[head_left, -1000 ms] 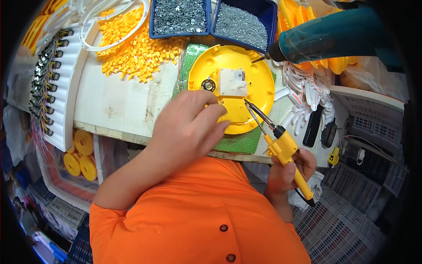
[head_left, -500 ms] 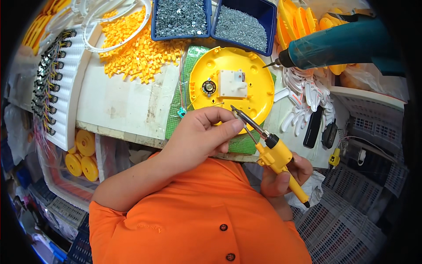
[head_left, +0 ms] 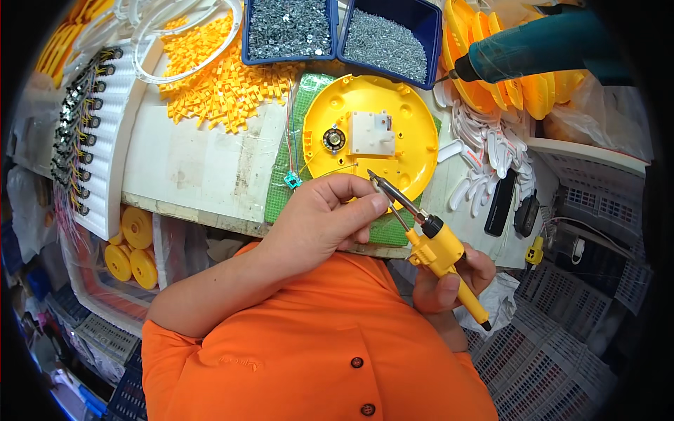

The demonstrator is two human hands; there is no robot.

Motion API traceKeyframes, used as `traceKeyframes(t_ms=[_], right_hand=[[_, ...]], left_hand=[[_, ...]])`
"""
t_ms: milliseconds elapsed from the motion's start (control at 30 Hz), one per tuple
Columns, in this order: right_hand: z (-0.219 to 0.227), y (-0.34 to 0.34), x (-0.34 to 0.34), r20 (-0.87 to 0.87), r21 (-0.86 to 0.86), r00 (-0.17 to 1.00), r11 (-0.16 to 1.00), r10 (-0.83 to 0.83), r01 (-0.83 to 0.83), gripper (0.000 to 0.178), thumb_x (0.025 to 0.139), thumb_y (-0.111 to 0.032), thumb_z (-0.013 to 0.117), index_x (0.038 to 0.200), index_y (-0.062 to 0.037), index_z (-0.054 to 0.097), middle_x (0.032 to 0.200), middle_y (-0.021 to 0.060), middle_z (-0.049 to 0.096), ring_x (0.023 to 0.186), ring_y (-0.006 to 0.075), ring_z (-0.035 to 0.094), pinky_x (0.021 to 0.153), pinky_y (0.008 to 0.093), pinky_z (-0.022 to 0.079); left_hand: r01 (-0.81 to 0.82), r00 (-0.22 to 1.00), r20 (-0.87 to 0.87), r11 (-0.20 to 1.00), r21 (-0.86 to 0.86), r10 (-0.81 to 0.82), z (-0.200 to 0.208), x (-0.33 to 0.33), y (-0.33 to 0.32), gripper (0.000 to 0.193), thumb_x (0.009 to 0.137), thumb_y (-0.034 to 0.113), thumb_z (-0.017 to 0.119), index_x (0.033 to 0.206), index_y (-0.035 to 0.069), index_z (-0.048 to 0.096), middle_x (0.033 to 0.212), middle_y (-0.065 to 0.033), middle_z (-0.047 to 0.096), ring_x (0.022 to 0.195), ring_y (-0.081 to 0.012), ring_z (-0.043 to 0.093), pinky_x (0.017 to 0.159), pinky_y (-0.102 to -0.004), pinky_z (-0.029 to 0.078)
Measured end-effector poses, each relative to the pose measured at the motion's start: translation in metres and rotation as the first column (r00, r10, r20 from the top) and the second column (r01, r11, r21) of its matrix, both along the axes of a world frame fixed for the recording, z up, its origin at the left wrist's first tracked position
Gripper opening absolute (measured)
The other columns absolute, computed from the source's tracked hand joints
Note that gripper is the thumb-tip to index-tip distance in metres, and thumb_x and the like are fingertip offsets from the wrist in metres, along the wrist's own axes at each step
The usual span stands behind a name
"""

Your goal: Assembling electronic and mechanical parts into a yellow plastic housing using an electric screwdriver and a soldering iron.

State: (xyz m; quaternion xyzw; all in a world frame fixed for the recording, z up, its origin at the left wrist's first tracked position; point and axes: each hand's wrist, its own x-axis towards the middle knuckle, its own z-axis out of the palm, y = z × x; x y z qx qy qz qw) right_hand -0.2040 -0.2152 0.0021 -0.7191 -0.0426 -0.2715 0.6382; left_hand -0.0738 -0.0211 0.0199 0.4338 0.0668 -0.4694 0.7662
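My right hand (head_left: 453, 284) is wrapped round the yellow handle of a soldering iron (head_left: 439, 249). The iron slants up and left, its dark tip over the near part of a round yellow plastic shell (head_left: 421, 158). Beside that tip, my left hand (head_left: 330, 217) is closed in a pinch; what it holds is too small to make out. Inside the shell are a white gearbox-like block (head_left: 371, 133) and a small round speaker (head_left: 333, 139). A small teal circuit board (head_left: 293, 180) with thin wires lies left of the shell, next to my left hand.
Two blue bins of screws (head_left: 386, 45) stand behind the shell. A teal power screwdriver (head_left: 540, 52) hangs at upper right over yellow shells and white plastic parts (head_left: 491, 147). At left are loose yellow pieces (head_left: 217, 88) and a white foam tray (head_left: 116, 154) holding wired parts.
The hanging screwdriver has swung up and slightly right, away from the shell. My right hand and the soldering iron have shifted very slightly left; my left hand is nearly still.
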Motion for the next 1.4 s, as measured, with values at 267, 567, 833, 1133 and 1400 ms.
traceKeyframes(t_ms=[267, 567, 833, 1133, 1400], right_hand=[[-0.004, 0.001, 0.000, 0.029, -0.008, 0.999, 1.000, -0.015, 0.016, 0.049, 0.095, -0.030, 0.063, 0.131, -0.0051, 0.041, 0.116, 0.0237, 0.061, 0.098, 0.0287, 0.067, 0.080, 0.0397, 0.061], [-0.004, 0.000, 0.005, 0.025, -0.141, 0.998, 0.988, -0.055, 0.058, 0.046, 0.103, -0.028, 0.057, 0.135, -0.0055, 0.033, 0.098, 0.0206, 0.064, 0.071, 0.0141, 0.059, 0.064, 0.0268, 0.051], [-0.011, -0.004, 0.000, 0.041, -0.145, 0.973, 0.962, -0.226, 0.230, 0.050, 0.100, -0.034, 0.060, 0.133, -0.0061, 0.035, 0.109, 0.0222, 0.061, 0.079, 0.0218, 0.064, 0.068, 0.0329, 0.055], [-0.004, -0.024, 0.008, 0.008, 0.013, 0.928, 0.928, -0.373, 0.373, 0.047, 0.093, -0.031, 0.062, 0.128, -0.0063, 0.043, 0.106, 0.0192, 0.059, 0.080, 0.0268, 0.067, 0.063, 0.0369, 0.060], [-0.004, -0.022, 0.002, -0.071, 0.007, 0.908, 0.910, -0.414, 0.415, 0.047, 0.093, -0.031, 0.060, 0.128, -0.0037, 0.043, 0.097, 0.0206, 0.061, 0.066, 0.0250, 0.066, 0.058, 0.0347, 0.058]], left_hand=[[-0.025, 1.000, 0.011, 1.000, 0.015, 0.025, -0.003, -0.003, -0.002, 0.019, 0.100, 0.025, 0.069, 0.102, 0.006, 0.069, 0.071, 0.0021, 0.061, 0.057, -0.0018, 0.047, 0.051, -0.0183, 0.035], [0.004, 0.999, 0.037, 1.000, 0.025, -0.005, 0.004, 0.001, 0.001, 0.016, 0.102, 0.023, 0.065, 0.097, 0.007, 0.067, 0.071, 0.0033, 0.059, 0.062, -0.0026, 0.052, 0.053, -0.0187, 0.036], [0.079, 0.983, 0.156, 0.991, 0.108, -0.095, 0.012, 0.009, 0.012, 0.015, 0.102, 0.019, 0.065, 0.105, 0.005, 0.069, 0.083, 0.0006, 0.064, 0.068, -0.0032, 0.054, 0.058, -0.0195, 0.042], [-0.347, -0.133, 0.641, 0.641, 0.684, -0.756, 0.004, 0.106, 0.065, 0.010, 0.086, 0.017, 0.071, 0.087, 0.008, 0.075, 0.089, -0.0053, 0.065, 0.088, -0.0275, 0.068, 0.074, -0.0410, 0.055], [-0.201, -0.265, 0.532, 0.586, 0.785, -0.804, 0.006, 0.093, 0.063, 0.010, 0.081, 0.018, 0.071, 0.088, 0.012, 0.075, 0.084, -0.0058, 0.063, 0.085, -0.0265, 0.068, 0.070, -0.0413, 0.055]])
